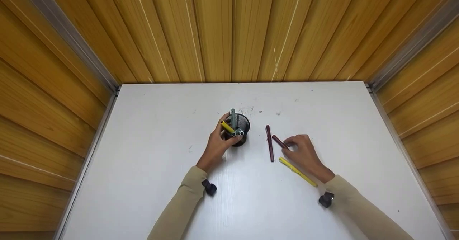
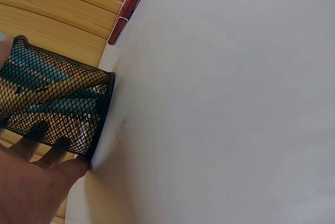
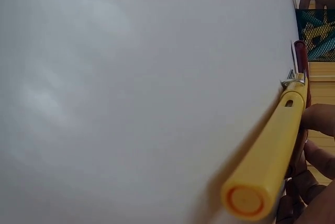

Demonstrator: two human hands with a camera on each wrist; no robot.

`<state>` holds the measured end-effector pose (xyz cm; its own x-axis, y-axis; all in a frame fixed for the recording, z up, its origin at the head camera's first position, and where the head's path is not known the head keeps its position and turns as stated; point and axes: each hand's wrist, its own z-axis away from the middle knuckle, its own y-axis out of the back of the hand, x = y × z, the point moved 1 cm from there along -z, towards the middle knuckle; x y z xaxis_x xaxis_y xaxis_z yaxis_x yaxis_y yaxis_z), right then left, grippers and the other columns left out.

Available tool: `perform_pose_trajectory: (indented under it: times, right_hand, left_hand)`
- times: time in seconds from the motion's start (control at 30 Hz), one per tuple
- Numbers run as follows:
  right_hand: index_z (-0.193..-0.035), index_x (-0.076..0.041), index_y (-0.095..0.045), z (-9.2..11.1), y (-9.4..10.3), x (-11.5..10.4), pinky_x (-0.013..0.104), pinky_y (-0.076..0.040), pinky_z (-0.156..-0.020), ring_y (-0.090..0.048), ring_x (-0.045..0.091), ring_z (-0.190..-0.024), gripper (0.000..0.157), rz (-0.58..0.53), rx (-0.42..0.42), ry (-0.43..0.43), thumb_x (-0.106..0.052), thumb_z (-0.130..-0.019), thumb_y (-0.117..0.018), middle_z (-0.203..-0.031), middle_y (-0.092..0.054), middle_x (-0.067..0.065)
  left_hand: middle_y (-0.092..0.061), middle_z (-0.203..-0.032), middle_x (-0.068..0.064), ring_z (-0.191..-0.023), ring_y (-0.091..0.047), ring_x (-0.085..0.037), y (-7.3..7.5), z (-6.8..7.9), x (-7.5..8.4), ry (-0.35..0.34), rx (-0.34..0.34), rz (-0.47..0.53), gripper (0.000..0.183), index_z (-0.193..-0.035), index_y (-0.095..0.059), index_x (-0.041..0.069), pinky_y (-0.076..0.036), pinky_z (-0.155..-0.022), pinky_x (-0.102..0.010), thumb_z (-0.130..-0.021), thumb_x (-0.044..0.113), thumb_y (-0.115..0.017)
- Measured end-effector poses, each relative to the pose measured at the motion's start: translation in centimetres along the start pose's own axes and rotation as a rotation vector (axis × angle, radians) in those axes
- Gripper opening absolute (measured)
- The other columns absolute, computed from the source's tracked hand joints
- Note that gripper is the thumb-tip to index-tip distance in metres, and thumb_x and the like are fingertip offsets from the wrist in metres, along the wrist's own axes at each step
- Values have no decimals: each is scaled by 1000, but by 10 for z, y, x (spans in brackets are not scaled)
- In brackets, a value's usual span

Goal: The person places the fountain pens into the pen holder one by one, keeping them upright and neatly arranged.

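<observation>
My left hand (image 1: 215, 145) grips a black mesh pen holder (image 1: 245, 121) from its left side. Inside the holder stand a yellow pen (image 1: 227, 126) and several grey-green pens (image 1: 233, 116), their ends leaning out over the rim. To the right, my right hand (image 1: 303, 154) pinches a dark red pen (image 1: 279, 141) low over the white table. A second dark red pen (image 1: 270, 144) lies just left of it. Beside the right wrist is a yellow pen (image 1: 298, 172), seen large with its clip in the right wrist view.
The white table (image 1: 150, 197) runs back to a wood-patterned wall (image 1: 215, 32), with similar panels on both sides. Small dark marks (image 1: 247, 109) dot the tabletop behind the holder. Each sleeve carries a small black device (image 1: 209, 188) at the wrist.
</observation>
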<state>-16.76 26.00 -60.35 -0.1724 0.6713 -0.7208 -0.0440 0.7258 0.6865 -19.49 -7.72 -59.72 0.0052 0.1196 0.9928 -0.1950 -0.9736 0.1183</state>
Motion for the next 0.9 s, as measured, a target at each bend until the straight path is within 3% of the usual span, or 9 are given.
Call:
perform_pose_trajectory:
  times: [0.57,0.9]
  right_hand:
    - [-107,0,-81,-3,7,-6,48,-42,-97,-58,33,-110,14,-21,25,-4,-1,-94,-84,-98,-76,10]
    - [-106,-1,-82,-7,15,-14,47,-43,-97,-61,34,-110,13,-49,58,-22,1,-94,-84,-97,-77,12]
  left_hand:
    - [-44,-171,-16,-159,-38,-48,0,-1,-1,-37,-15,10,93,-173,-33,37,-42,-125,-59,-98,26,-86]
    - [-44,-171,-14,-158,-39,-49,1,1,0,-20,-7,5,94,-172,-33,43,-41,-125,-60,-97,30,-87]
